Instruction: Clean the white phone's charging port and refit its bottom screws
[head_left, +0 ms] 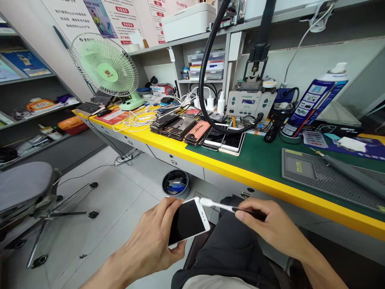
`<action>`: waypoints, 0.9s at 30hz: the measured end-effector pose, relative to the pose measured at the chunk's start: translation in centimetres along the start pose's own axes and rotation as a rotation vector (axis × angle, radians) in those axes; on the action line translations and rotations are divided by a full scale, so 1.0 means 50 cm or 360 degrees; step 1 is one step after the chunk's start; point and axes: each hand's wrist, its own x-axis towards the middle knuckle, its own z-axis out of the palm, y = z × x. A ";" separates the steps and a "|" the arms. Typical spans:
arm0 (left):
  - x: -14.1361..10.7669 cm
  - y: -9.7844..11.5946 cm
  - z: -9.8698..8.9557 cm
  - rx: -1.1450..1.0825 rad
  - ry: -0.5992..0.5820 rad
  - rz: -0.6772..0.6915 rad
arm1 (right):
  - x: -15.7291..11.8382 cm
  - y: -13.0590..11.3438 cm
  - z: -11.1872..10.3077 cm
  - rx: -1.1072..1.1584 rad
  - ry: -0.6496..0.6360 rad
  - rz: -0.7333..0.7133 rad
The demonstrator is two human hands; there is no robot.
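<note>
A white phone (189, 220) with a dark screen is held in my left hand (153, 235), fingers on its upper edge and thumb below, above my lap. My right hand (270, 224) grips the dark handle of a slim tool (222, 206) between thumb and fingers. The tool's white, flattened tip is at the phone's upper right corner; whether it touches the phone I cannot tell. Beyond both hands, stacks of phones and phone parts (177, 126) lie on the yellow-edged bench (258, 174). Two white phones with dark screens lie at the right end of these stacks.
On the bench stand a green fan (106, 68), a grey device (248, 103) and a blue spray can (315, 102). A perforated mat (327, 170) lies at the right. A black cable loops over the stacks. A bin (176, 184) and a wheeled chair (25, 188) are on the floor.
</note>
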 end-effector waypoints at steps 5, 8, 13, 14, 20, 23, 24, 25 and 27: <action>0.004 0.000 0.004 0.0094 -0.0004 0.0071 | 0.005 -0.004 0.022 -0.0135 0.0135 -0.0040; 0.007 0.000 0.005 0.0203 0.0023 0.0130 | 0.012 0.008 0.029 -0.0203 0.0474 0.0012; 0.011 -0.007 0.008 0.0393 0.0222 0.0277 | -0.002 0.001 0.022 -0.0019 0.0289 0.0053; 0.012 -0.009 0.009 0.0415 0.0247 0.0295 | -0.006 -0.002 0.023 0.0019 0.0206 0.0028; 0.016 -0.014 0.019 0.0469 0.0280 0.0303 | -0.010 0.001 0.029 -0.0009 0.0329 0.0065; 0.012 -0.023 0.033 0.0465 0.0312 0.0295 | -0.007 -0.004 0.027 0.0001 0.0407 0.0067; 0.008 -0.029 0.041 0.0451 0.0333 0.0291 | -0.008 -0.009 0.025 -0.0005 0.0323 0.0045; 0.003 -0.037 0.053 0.0408 0.0381 0.0316 | -0.010 -0.014 0.022 -0.0033 0.0255 0.0024; -0.007 -0.062 0.088 0.0272 0.0451 0.0299 | -0.019 -0.025 0.011 -0.0157 0.0369 0.0033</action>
